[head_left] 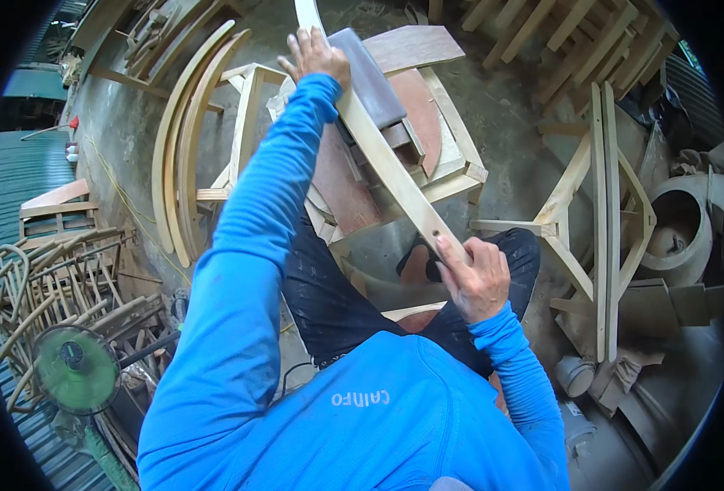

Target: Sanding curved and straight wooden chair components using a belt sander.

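A long curved pale wooden strip (390, 168) runs diagonally in front of me, with a small dark hole near its near end. My left hand (319, 59) lies over its far part, fingers spread, some reaching past the left edge. The near right end is in my right hand (478, 278), with the index finger laid along the top by the hole. Beneath the strip sits a grey rectangular block (370, 78) on small wooden pieces. These rest on a low wooden frame (452, 184) with reddish boards (349, 192). The strip's underside is hidden.
Several curved wooden pieces (186, 139) lean at the left, near a green fan (75, 368) and piled chair frames (42, 278). Right of me, a wooden frame with long upright strips (605, 221) stands before a round grey tub (679, 221). Stacked timber (579, 41) lies far right.
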Motion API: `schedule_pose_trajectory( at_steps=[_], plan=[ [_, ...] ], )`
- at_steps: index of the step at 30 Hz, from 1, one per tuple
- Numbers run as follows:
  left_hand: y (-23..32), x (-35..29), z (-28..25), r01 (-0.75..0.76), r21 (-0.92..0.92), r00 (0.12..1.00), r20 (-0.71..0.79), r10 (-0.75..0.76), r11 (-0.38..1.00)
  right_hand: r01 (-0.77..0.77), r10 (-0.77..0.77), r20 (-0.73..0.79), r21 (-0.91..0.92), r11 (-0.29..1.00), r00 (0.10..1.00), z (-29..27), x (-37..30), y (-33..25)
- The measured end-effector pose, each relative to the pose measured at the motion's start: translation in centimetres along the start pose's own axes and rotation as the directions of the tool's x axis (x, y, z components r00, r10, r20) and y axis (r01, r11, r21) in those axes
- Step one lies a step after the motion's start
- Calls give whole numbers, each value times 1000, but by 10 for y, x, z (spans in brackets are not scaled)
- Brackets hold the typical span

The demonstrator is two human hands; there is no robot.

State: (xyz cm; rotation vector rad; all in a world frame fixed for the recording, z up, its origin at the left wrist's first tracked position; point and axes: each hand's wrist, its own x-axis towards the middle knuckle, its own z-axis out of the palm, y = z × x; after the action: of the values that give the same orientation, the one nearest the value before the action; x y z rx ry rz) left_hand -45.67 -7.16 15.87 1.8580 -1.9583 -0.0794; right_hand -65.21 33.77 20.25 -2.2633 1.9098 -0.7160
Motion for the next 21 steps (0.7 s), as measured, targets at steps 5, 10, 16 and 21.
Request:
schedule_pose_trajectory(
  at_steps=[5,10,16,21],
  plan=[
    [-34,82,35,-124,-20,992,-1,124,992,8,-14,-63,-86,996,998,30,53,-10],
    [-80,137,74,-552,-341,832,-287,475,761,57,-65,-59,-130,990,996,50,102,-16],
    [-61,182,71,-468,190,872,-63,486,863,42,-67,-100,-233,971,993,68,153,-19],
    [-35,231,25,-394,14,797,503,334,919,0,-22,-96,-218,976,995,85,192,-17]
  ],
)
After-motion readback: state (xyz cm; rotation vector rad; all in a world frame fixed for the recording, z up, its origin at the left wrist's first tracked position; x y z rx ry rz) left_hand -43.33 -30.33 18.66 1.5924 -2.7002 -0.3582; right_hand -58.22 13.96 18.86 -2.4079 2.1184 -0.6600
